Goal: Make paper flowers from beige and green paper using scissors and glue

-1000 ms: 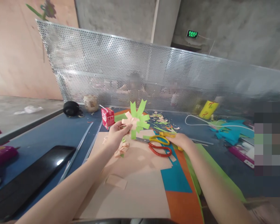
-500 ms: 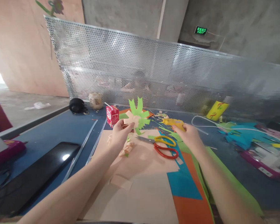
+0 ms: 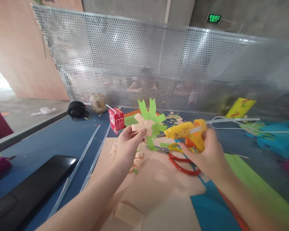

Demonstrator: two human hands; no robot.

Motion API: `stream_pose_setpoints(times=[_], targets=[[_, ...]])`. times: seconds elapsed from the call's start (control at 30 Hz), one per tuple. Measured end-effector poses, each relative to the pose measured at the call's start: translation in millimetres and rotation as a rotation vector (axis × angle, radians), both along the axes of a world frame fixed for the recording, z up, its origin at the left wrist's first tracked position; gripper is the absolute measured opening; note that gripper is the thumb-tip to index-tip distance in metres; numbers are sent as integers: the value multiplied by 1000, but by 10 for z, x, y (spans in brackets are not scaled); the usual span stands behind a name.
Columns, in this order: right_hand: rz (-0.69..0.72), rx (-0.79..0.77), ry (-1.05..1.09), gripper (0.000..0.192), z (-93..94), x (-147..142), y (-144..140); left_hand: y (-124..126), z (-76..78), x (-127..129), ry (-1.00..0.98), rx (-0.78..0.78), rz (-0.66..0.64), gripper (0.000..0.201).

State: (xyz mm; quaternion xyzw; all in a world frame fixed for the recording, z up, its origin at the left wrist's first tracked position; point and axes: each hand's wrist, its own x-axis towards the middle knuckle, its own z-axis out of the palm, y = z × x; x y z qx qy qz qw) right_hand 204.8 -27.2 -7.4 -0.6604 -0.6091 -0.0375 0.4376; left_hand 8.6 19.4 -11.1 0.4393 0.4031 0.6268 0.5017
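Pinched between the fingers of my left hand (image 3: pixel 128 144) is a paper flower (image 3: pixel 148 123), with peach petals on the left and green strips around its top and right. My right hand (image 3: pixel 210 154) grips a yellow hot glue gun (image 3: pixel 186 131) by its handle. The nozzle points left, close to the flower's right edge, and a clear glue stick (image 3: pixel 233 120) sticks out behind. Below the glue gun lie scissors (image 3: pixel 184 165) with red and yellow handles, partly covered by the gun and my hand. Small curled peach paper pieces (image 3: pixel 137 159) rest under the flower.
Peach sheets (image 3: pixel 159 179) lie over blue paper (image 3: pixel 214 205), beside green paper (image 3: pixel 257 183). A black phone (image 3: pixel 33 189) and clear glue sticks (image 3: pixel 80 160) are at left. A red drink carton (image 3: pixel 116 120) stands behind my left hand. A perforated metal screen (image 3: pixel 125 61) borders the back.
My right hand has lifted the yellow glue gun and brought its nozzle left, up to the flower. My left hand still holds the flower. The view has shifted slightly.
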Motion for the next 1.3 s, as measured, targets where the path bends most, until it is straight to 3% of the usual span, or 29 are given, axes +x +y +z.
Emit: stream_pose_setpoints(times=[0.17,0.37,0.57,0.9,1.1,1.3], targets=[[-80,93,-32,48,-77,-34,2,-36,19,33,-55,-40,-21,15],[-31,55,-27,49,-136,-39,4,-51,23,64,-75,-108,-7,13],[-40,67,-88,46,-156,-35,23,-26,-2,62,-118,-113,-38,16],[30,0,-7,41,-134,-32,3,-14,-9,60,-62,-101,-28,14],[11,25,-79,29,-84,-52,-50,11,29,6,37,30,29,13],[23,48,-83,36,-79,-55,-55,-13,78,-18,110,145,39,16]])
